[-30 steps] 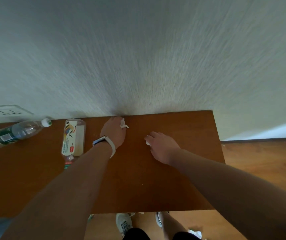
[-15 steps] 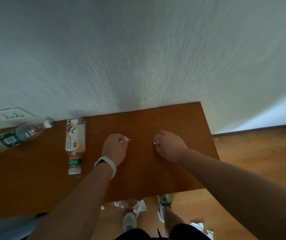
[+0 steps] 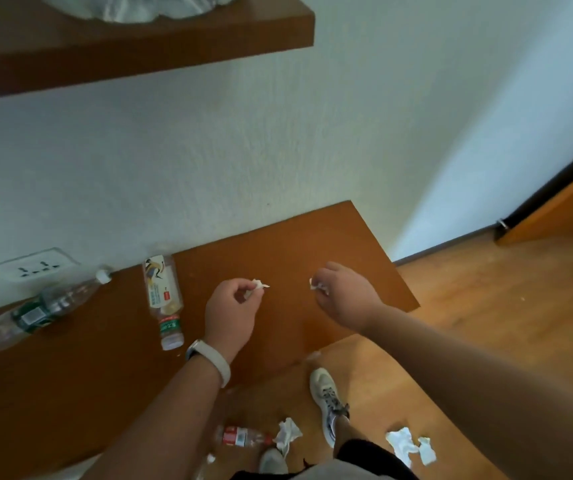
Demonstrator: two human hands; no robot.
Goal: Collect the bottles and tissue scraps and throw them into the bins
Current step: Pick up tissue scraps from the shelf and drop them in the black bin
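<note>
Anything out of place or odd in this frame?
Yes, litter: two bottles lie on their sides on the table, a green-label bottle and a bird-label bottle. A red-label bottle and crumpled tissues lie on the floor by the shoes. The left hand and right hand each pinch a tissue scrap.

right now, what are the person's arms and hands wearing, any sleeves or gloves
No sleeves or gloves in view. The left hand has a wristband at the wrist: white strap, slim dark face. The right hand wears nothing visible.
</note>
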